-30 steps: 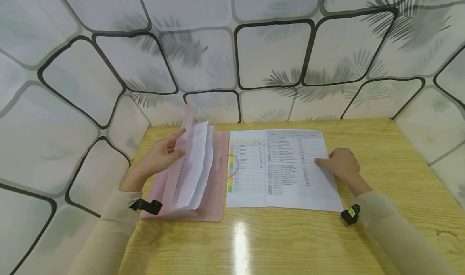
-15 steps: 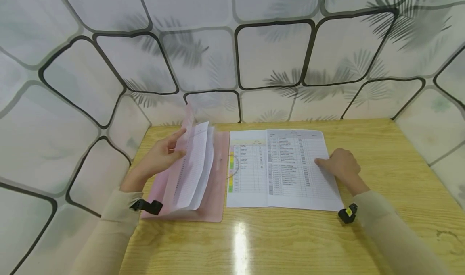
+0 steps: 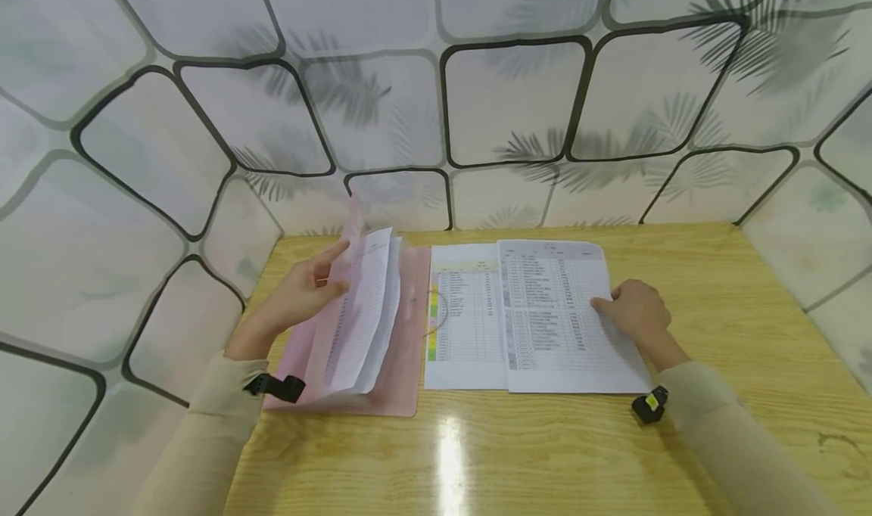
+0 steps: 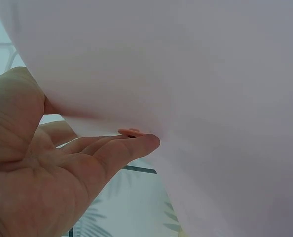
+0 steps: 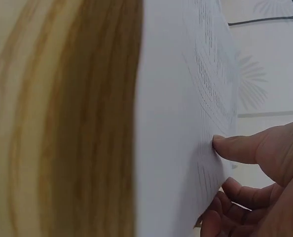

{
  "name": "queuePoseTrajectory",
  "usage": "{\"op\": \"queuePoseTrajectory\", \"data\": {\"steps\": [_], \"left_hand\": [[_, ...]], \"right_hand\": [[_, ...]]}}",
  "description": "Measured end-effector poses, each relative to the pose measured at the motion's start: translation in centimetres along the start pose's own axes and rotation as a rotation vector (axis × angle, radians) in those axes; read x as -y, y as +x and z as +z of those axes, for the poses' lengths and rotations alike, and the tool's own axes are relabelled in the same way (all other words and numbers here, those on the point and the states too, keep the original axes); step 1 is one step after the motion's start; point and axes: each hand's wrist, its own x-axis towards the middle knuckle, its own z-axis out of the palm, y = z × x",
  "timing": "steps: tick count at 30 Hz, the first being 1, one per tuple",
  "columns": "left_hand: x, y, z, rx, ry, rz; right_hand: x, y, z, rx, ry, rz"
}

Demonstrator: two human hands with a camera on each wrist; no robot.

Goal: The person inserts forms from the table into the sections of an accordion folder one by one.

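On the left of the table, a translucent pink folder (image 3: 406, 365) stands partly open, its cover raised and loose white sheets (image 3: 361, 315) fanned inside. My left hand (image 3: 297, 290) holds the raised cover at its outer edge. In the left wrist view, the fingers lie along the pink plastic beside a small orange-pink button (image 4: 130, 133). A printed table sheet (image 3: 555, 319) lies to the right, overlapping another sheet with coloured margin blocks (image 3: 466, 334). My right hand (image 3: 639, 309) pinches the printed sheet's right edge, thumb on top and fingers beneath, as the right wrist view shows.
The wooden table (image 3: 531, 455) meets a patterned wall (image 3: 511, 107) at the back, with more of the same wall on both sides. A thin string loop (image 3: 444, 312) hangs from the folder's right edge over the coloured-margin sheet.
The printed sheet has turned slightly, its lower end shifting right and its top edging up and left. My right hand has moved a little with it. The left hand and folder stay put.
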Motion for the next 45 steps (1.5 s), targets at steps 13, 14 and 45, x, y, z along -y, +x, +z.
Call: {"op": "queuePoseTrajectory", "data": {"steps": [13,14,45], "left_hand": [[0.2,0.2,0.2,-0.010,0.000,0.008],[0.2,0.2,0.2,-0.010,0.000,0.008],[0.1,0.2,0.0,0.005,0.000,0.010]], "right_hand": [[-0.2,0.3,-0.6,0.021,0.078,-0.029],[-0.3,0.4,-0.7,0.032,0.081,-0.038],[-1.0,1.5,-3.1,0.426,0.654,-0.054]]}}
